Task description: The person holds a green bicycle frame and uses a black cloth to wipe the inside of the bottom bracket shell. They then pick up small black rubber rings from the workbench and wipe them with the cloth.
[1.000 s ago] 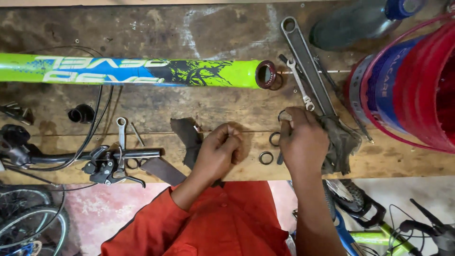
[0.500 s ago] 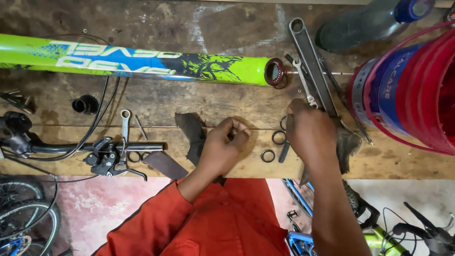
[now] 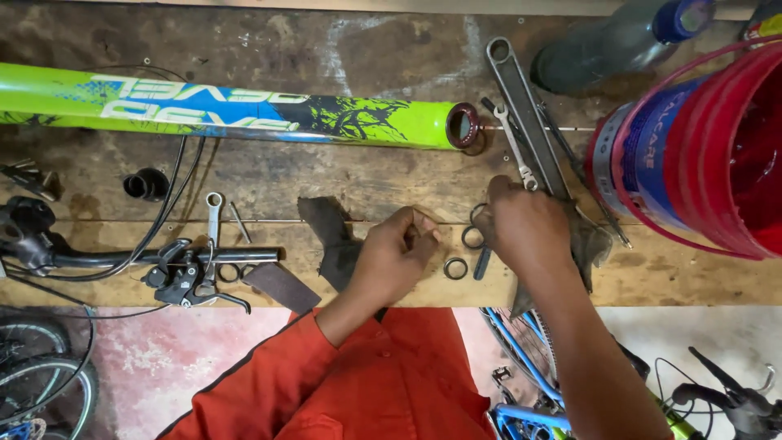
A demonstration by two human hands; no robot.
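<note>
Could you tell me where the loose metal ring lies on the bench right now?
In the head view, the metal ring lies flat on the wooden bench, between the left hand and right hand.

**Worn wooden workbench, crowded with bicycle parts**

A scuffed, stained brown plank workbench (image 3: 326, 183) carries a bright green and blue bicycle frame tube (image 3: 236, 110) lying along its far side. Beside the tube's open end lie a long flat steel wrench (image 3: 521, 102) and a small silver spanner (image 3: 511, 143). A red plastic bucket (image 3: 709, 155) stands at the right. Small black metal rings (image 3: 455, 268) lie near the front edge, with a black handlebar and brake lever (image 3: 163, 262) at the left.
</note>
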